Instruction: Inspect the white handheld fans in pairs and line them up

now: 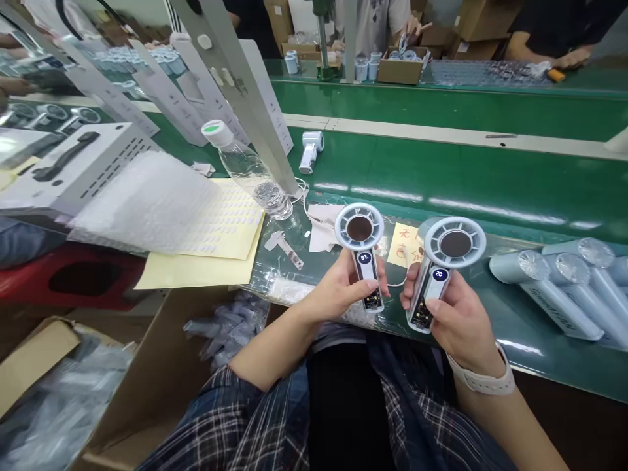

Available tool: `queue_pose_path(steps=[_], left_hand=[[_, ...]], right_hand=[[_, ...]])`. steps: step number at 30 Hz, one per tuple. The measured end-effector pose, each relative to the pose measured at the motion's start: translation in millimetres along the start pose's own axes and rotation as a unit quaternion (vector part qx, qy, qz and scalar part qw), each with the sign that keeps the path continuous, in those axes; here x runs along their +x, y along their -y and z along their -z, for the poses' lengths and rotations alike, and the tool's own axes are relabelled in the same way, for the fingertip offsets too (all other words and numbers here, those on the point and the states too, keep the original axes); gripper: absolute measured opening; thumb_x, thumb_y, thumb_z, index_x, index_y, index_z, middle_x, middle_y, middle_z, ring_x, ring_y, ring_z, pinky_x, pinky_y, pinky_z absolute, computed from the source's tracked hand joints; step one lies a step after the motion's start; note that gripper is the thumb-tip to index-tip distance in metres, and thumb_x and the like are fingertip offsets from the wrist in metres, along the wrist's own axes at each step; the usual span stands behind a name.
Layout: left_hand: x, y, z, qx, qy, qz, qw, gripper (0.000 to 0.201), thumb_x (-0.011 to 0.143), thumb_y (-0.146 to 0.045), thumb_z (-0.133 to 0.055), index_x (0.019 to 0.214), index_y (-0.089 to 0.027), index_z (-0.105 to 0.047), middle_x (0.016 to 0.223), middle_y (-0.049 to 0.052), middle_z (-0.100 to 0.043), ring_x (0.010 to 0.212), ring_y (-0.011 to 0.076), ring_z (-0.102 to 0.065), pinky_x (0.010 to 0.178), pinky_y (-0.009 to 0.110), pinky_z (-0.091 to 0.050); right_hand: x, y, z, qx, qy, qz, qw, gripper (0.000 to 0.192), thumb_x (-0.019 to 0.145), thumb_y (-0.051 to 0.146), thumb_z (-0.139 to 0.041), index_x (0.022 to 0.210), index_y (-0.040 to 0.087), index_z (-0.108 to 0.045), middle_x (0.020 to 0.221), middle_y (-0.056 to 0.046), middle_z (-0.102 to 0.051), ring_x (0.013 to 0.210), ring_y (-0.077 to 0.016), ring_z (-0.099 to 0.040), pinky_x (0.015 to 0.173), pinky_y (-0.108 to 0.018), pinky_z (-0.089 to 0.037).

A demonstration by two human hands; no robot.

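My left hand (349, 282) is wrapped round the handle of a light blue handheld fan (364, 256). A small round display on that fan is lit, and bare circuitry shows lower on the handle, near my thumb. Another handheld fan (438, 273) of the same kind is gripped in my right hand (458, 313); its display reads 20, and its handle front is likewise uncovered. Both fans are upright with their round heads facing me. Between them lies a yellow note (401, 243) with red handwriting, and a white cable runs beside it.
Several wrapped light blue fans (554, 288) lie at the right. A tilted water bottle (250, 171) and yellow sticker sheets (245, 229) are at the left. Another fan (310, 152) lies on the green belt (441, 176). An open carton (161, 353) holds clear plastic. People sit across.
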State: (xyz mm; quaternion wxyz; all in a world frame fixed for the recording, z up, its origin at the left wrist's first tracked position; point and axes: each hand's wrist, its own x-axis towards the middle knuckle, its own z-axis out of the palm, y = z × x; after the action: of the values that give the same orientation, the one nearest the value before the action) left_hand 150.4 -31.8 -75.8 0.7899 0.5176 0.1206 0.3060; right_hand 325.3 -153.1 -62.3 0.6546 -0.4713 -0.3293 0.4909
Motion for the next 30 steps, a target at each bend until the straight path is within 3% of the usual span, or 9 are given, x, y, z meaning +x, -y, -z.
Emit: queue_pose_path(steps=[6, 10, 16, 24, 28, 30], left_hand=[[-3.2, -4.7, 4.3, -0.023, -0.008, 0.015, 1.0, 0.05, 0.082, -0.038, -0.089, 0.117, -0.023, -0.056, 0.11, 0.005, -0.067, 0.089, 0.0208, -0.074, 0.085, 0.037, -0.059], [-5.3, 0.4, 10.6, 0.017, -0.019, 0.001, 1.0, 0.042, 0.088, -0.042, -0.083, 0.116, -0.021, -0.06, 0.105, 0.006, -0.068, 0.087, 0.0196, -0.073, 0.083, 0.034, -0.057], [-8.2, 4.8, 16.6, 0.024, 0.031, 0.003, 0.999, 0.039, 0.091, -0.042, -0.079, 0.117, -0.02, -0.059, 0.103, 0.006, -0.068, 0.091, 0.0193, -0.073, 0.083, 0.032, -0.056], [-1.1, 10.7, 14.4, -0.069, -0.078, 0.008, 0.995, 0.055, 0.085, -0.048, -0.083, 0.119, -0.023, -0.049, 0.092, -0.002, -0.062, 0.071, 0.0134, -0.066, 0.068, 0.031, -0.061], [-4.7, 8.2, 16.3, -0.029, -0.022, -0.002, 0.999, 0.047, 0.089, -0.048, -0.079, 0.116, -0.021, -0.052, 0.093, -0.001, -0.062, 0.075, 0.0147, -0.069, 0.074, 0.033, -0.062], [-5.7, 7.1, 18.0, 0.0, -0.026, -0.006, 1.0, 0.045, 0.09, -0.049, -0.079, 0.113, -0.021, -0.051, 0.094, -0.001, -0.062, 0.075, 0.0143, -0.068, 0.074, 0.033, -0.062]], right_hand=[[6.1, -3.2, -3.6, -0.008, 0.005, -0.022, 1.0, 0.042, 0.081, 0.048, -0.085, 0.113, 0.027, -0.068, 0.094, -0.005, -0.071, 0.077, -0.0221, -0.066, 0.068, -0.037, -0.061], [7.8, -7.4, -3.8, 0.001, 0.002, -0.031, 1.0, 0.039, 0.08, 0.042, -0.084, 0.113, 0.026, -0.068, 0.099, -0.006, -0.072, 0.079, -0.0219, -0.066, 0.072, -0.038, -0.06], [7.6, -6.3, -3.9, 0.04, 0.006, -0.044, 0.998, 0.037, 0.079, 0.038, -0.087, 0.112, 0.025, -0.074, 0.099, -0.005, -0.072, 0.078, -0.0198, -0.067, 0.072, -0.034, -0.059], [8.2, -16.7, -9.1, 0.076, -0.056, -0.059, 0.994, 0.039, 0.079, 0.042, -0.089, 0.113, 0.026, -0.076, 0.099, -0.004, -0.07, 0.075, -0.0158, -0.063, 0.057, -0.025, -0.057], [8.4, -16.8, -12.2, 0.063, -0.012, -0.059, 0.996, 0.032, 0.083, 0.042, -0.087, 0.107, 0.025, -0.075, 0.098, -0.005, -0.071, 0.073, -0.0158, -0.065, 0.058, -0.027, -0.057], [10.2, -14.9, -14.5, 0.06, 0.007, -0.053, 0.997, 0.028, 0.085, 0.043, -0.085, 0.102, 0.024, -0.074, 0.091, -0.004, -0.071, 0.068, -0.0148, -0.064, 0.057, -0.027, -0.056]])
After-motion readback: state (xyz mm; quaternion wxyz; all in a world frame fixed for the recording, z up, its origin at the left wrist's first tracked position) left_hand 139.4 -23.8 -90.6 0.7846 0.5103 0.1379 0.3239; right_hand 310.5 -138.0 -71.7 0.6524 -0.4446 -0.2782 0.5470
